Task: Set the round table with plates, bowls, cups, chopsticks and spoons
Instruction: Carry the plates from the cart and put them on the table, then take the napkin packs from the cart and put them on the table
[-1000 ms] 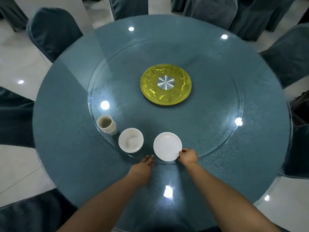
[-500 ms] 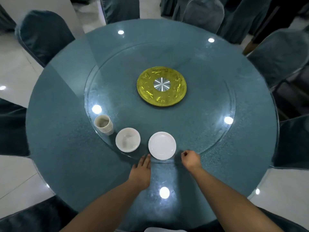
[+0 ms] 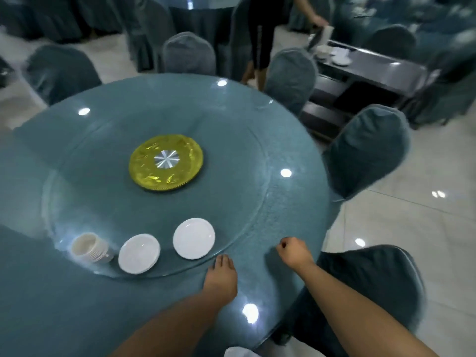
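Neither of our hands holds anything: our left hand lies flat, fingers straight and together, on the blue cloth at the glass turntable's near edge, and our right hand hovers over the cloth as a loose, empty fist, well apart from the dishes.

At twelve o'clock from the left fingertips, just beyond them, sits a white plate, round, smooth and shallow, resting on the clear glass turntable. At nine o'clock from the plate, just beside it without touching, is a white bowl, also round and glossy; we cannot tell through the blur if it holds anything. Further along at nine o'clock stands a stack of cups, cream-coloured, with ribbed rims showing down the side; the top cup looks empty.

All three pieces lie along the turntable's near rim. At the turntable's centre, at eleven o'clock from the plate and well apart, lies a gold disc with raised patterning and a silver hub of radiating lines. We can read no writing on it.

Under the glass, the round table wears a finely textured blue-grey cloth. Chairs in matching fabric covers ring it. At one o'clock, a dark cart carries white dishes, and a person stands near it.
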`<state>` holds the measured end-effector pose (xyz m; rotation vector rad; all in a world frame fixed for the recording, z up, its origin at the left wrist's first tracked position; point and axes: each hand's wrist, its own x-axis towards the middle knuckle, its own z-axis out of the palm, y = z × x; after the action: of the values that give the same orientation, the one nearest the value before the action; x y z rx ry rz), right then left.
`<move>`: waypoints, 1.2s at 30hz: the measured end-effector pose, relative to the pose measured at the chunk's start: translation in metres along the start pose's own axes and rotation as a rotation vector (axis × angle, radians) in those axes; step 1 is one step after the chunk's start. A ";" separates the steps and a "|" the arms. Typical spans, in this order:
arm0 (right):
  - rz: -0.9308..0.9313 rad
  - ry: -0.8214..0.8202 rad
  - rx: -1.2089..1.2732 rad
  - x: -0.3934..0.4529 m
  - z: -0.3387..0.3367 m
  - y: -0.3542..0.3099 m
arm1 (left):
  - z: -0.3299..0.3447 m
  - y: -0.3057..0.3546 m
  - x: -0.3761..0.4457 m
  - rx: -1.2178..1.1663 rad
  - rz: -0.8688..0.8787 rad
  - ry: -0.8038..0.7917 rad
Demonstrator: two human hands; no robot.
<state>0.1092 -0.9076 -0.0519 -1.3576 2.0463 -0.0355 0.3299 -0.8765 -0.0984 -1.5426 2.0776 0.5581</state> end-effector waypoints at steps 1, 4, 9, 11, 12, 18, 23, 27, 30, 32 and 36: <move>0.020 0.021 0.017 -0.008 -0.008 0.013 | -0.008 0.012 0.001 0.013 0.031 0.013; 0.070 0.097 0.094 -0.034 -0.031 0.055 | -0.030 0.055 0.003 0.039 0.133 0.058; 0.200 0.273 0.295 -0.095 -0.070 0.140 | -0.066 0.160 -0.012 0.051 0.342 0.153; 0.262 0.366 0.350 -0.131 -0.091 0.182 | -0.079 0.222 -0.025 0.065 0.483 0.205; 0.285 0.399 0.356 -0.143 -0.098 0.196 | -0.085 0.244 -0.030 0.058 0.533 0.226; 0.518 0.534 0.371 -0.237 -0.117 0.302 | -0.083 0.389 -0.088 0.092 0.810 0.197; 0.675 0.568 0.474 -0.299 -0.109 0.356 | -0.056 0.459 -0.120 0.195 1.022 0.081; 0.856 0.618 0.575 -0.351 -0.085 0.386 | -0.033 0.499 -0.144 0.309 1.203 -0.007; 0.972 0.706 0.704 -0.391 -0.061 0.397 | -0.016 0.527 -0.163 0.420 1.331 -0.049; 1.055 0.777 0.775 -0.422 -0.050 0.402 | -0.004 0.547 -0.180 0.457 1.405 -0.078; 1.230 0.855 0.877 -0.481 -0.011 0.404 | 0.028 0.573 -0.220 0.535 1.583 -0.153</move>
<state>-0.1112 -0.3286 0.0535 0.6460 2.6426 -0.9450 -0.1629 -0.5336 0.0314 0.6370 2.6111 0.4632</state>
